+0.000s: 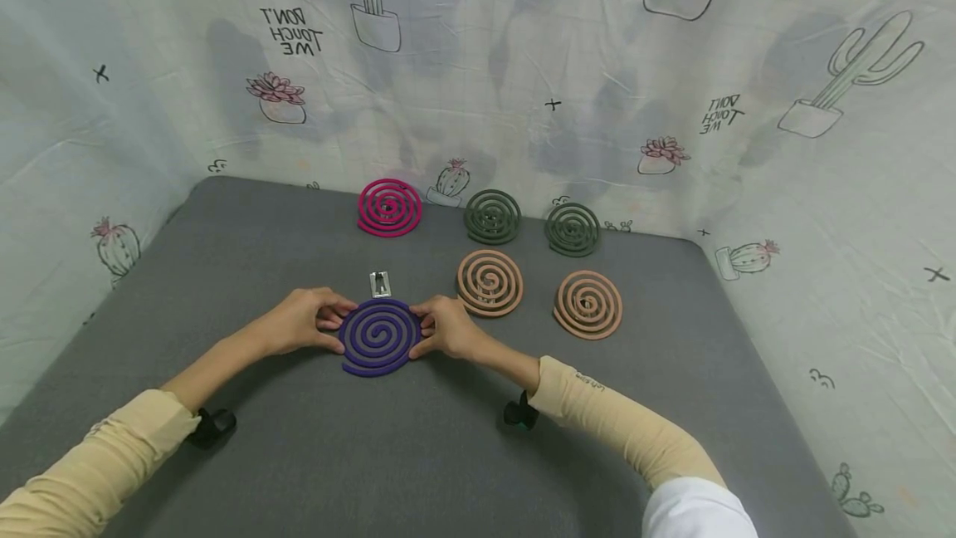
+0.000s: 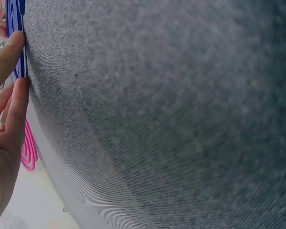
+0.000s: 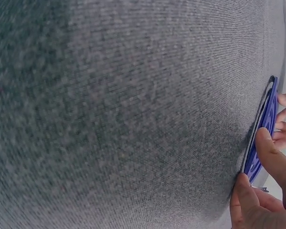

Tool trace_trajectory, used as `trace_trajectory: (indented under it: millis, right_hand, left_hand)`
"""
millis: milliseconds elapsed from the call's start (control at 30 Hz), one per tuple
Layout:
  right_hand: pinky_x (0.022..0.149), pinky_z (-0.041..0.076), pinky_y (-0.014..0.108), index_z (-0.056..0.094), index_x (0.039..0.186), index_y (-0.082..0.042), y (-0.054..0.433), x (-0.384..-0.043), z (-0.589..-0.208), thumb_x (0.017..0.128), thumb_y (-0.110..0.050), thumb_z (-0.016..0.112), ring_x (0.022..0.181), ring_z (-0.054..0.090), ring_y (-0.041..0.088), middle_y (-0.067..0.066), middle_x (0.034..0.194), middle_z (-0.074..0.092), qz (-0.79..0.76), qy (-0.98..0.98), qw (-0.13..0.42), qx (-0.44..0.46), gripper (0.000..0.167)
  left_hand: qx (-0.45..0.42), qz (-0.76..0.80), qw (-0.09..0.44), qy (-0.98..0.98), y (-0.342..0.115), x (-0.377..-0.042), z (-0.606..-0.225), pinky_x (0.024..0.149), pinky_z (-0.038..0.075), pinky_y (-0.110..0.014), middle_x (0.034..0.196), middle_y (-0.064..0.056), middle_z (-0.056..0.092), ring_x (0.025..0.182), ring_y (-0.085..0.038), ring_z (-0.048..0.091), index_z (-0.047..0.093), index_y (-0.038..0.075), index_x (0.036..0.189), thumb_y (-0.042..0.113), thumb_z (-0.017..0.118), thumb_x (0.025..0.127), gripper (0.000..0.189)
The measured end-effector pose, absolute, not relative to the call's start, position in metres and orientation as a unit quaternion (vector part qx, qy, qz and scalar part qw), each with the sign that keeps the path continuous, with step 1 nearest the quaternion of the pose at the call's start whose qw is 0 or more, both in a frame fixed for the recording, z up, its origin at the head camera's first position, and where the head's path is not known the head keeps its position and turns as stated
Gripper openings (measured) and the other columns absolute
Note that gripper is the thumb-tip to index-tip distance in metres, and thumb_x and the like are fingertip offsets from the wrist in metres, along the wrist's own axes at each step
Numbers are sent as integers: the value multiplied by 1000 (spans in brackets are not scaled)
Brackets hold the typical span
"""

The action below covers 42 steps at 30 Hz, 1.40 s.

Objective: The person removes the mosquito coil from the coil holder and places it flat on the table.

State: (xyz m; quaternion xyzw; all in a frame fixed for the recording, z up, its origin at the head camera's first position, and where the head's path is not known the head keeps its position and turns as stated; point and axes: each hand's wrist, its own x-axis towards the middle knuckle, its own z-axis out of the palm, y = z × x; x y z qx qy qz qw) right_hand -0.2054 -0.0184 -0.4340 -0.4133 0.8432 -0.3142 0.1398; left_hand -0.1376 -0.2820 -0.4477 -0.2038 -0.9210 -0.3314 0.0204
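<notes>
A purple mosquito coil (image 1: pixel 379 332) is low over the grey table in front of me. My left hand (image 1: pixel 304 322) pinches its left edge between thumb and fingers. On the opposite edge, my right hand (image 1: pixel 448 329) grips it the same way. Both wrist views catch the coil (image 2: pixel 20 67) (image 3: pixel 253 164) edge-on, very near the cloth; whether it rests fully on the table I cannot tell. Just beyond the coil's far rim lies a small silver metal coil stand (image 1: pixel 379 284).
A pink coil (image 1: pixel 389 207) and two dark green coils (image 1: pixel 492 217) (image 1: pixel 572 229) stand along the back of the grey table (image 1: pixel 299 455). Two orange-brown coils (image 1: pixel 490 282) (image 1: pixel 587 305) are right of my hands. A printed curtain (image 1: pixel 478 65) hangs behind and at both sides.
</notes>
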Motion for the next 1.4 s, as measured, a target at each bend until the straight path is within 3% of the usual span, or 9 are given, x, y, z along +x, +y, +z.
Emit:
trace_trajectory:
  millis: [400, 1033, 1400]
  right_hand:
    - [69, 53, 12, 59, 124, 9, -20, -202, -431, 65, -6, 87, 92, 65, 27, 21, 112, 62, -319, 849, 158, -392, 67]
    - [65, 53, 14, 60, 121, 9, -20, -202, -434, 66, -7, 87, 80, 68, 20, 18, 104, 68, -337, 850, 169, -368, 63]
    - [64, 52, 13, 62, 117, 9, -22, -199, -435, 64, -11, 89, 76, 66, 16, 17, 103, 67, -336, 856, 153, -361, 63]
  left_hand:
    - [-202, -341, 25, -918, -281, -136, -448, 74, 57, -26, 92, -8, 65, 82, -19, 66, 67, -9, 109, 13, 91, 61, 58]
    - [-211, -379, -34, -900, -286, -140, -448, 80, 55, -21, 100, -13, 61, 92, -25, 65, 62, -13, 117, 2, 85, 67, 57]
    - [-247, -369, -17, -896, -290, -147, -448, 78, 56, -22, 103, -18, 63, 92, -28, 65, 64, -13, 113, 4, 86, 65, 56]
